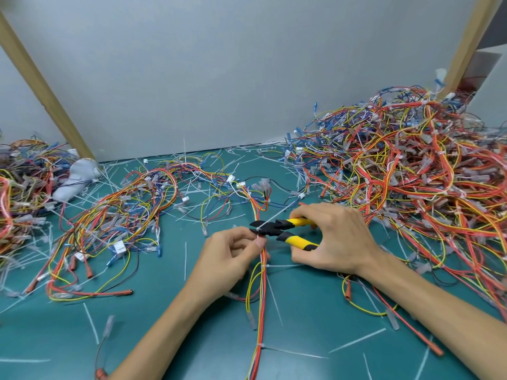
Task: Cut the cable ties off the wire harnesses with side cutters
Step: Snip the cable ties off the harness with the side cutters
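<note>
On the table [315,311] I see one harness [262,283] at centre, my hands at its far end. A big wire heap [411,171] lies at two o'clock, a smaller heap [22,187] at ten, a loose bundle [123,215] between.

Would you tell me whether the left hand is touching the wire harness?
Touching: the head view shows the left hand pinching the wire harness just below the side cutters.

Matt green mat [315,311], glossy plastic-sheathed wires [411,174], yellow-and-black rubbery cutter grips [297,238].
</note>
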